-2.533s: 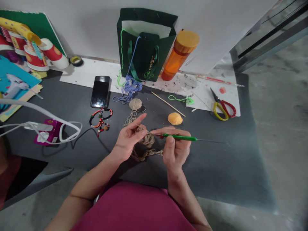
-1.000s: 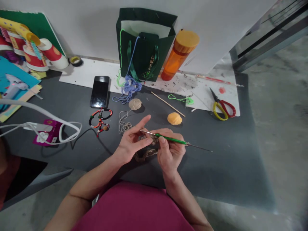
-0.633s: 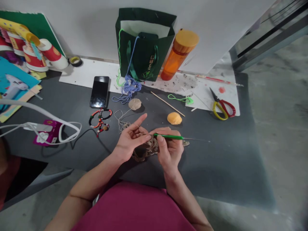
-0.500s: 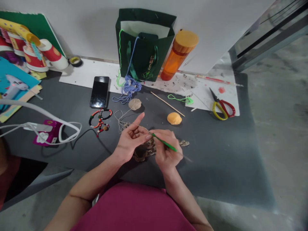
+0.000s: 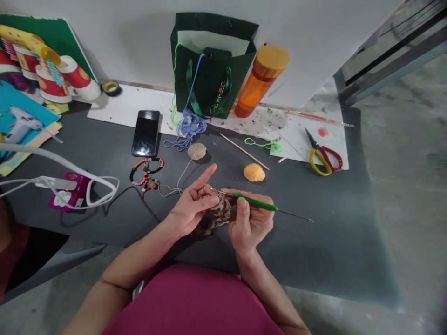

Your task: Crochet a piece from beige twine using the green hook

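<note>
My left hand [image 5: 192, 201] pinches a tan crocheted piece [image 5: 217, 217] with its index finger raised, and a thin strand of yarn [image 5: 182, 179] runs to it from a small ball of tan yarn [image 5: 196, 151]. My right hand [image 5: 250, 219] grips a green-handled crochet hook [image 5: 254, 202] like a pencil. The hook's tip reaches the work near my left fingers, and its long steel end sticks out to the right. Part of the crocheted piece is hidden behind my fingers.
On the dark mat lie a black phone [image 5: 145, 127], a beaded bracelet [image 5: 146, 171], an orange sponge ball [image 5: 254, 172], a wooden stick [image 5: 244, 151] and red-and-yellow scissors [image 5: 323, 156]. A green paper bag [image 5: 209, 77] and an orange bottle [image 5: 261, 81] stand behind them.
The crochet hook has swung from tilted back to nearly level, pointing right. The loose yarn on the mat has drawn out into a longer strand toward my left hand.
</note>
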A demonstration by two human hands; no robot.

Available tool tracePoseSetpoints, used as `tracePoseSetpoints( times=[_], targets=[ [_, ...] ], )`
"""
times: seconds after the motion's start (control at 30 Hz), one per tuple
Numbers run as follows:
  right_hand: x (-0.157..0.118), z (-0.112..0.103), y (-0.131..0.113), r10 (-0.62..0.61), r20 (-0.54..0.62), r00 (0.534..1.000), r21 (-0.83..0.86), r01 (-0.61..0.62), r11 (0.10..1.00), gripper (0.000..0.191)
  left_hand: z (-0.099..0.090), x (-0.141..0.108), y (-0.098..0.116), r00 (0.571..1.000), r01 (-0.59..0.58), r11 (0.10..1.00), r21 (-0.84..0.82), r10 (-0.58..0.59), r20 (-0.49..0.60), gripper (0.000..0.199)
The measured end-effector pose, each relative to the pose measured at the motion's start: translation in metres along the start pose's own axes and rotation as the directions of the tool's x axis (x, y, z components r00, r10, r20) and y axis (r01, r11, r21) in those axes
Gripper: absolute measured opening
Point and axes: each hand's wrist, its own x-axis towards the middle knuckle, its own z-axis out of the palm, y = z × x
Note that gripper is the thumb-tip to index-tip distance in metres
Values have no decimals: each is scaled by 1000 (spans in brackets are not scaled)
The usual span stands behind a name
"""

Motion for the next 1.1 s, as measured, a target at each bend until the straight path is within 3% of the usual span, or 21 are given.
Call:
tracePoseSetpoints(
  times=[0.3, 0.43, 0.53, 0.6, 0.77, 0.9, 0.97, 1.1],
  targets=[
    [-3, -11, 12, 135, -62, 989, -42, -137, 990, 12, -1, 2, 1, 997, -32, 998, -49, 35, 62, 58],
    [3, -8, 8, 256, -56, 965, 82, -251, 964, 15, -4, 3, 2, 995, 14, 998, -62, -8, 103, 48],
    [7, -4, 6, 358, 10, 934, 222, -351, 909, 15, -6, 3, 2, 994, 27, 998, -50, -21, 109, 48],
    [7, -2, 8, 362, 69, 930, 270, -366, 891, 15, -6, 2, 1, 995, 12, 1000, -28, -9, 101, 50],
    [-1, -6, 16, 221, 101, 970, 160, -235, 959, 9, -3, 0, -3, 998, -9, 996, 84, 5, 57, 55],
    [3, -8, 9, 110, 125, 986, 95, -122, 988, 4, 0, 0, -4, 999, -50, 994, 92, 49, 7, 51],
    [8, -7, 3, -30, 182, 983, 43, 22, 999, 11, 0, 1, -4, 995, -87, 992, 92, 91, -40, 52],
    [13, -4, -1, -334, 249, 909, -62, 359, 931, 29, 1, 1, -4, 992, -93, 993, 73, 99, -78, 64]
  ],
)
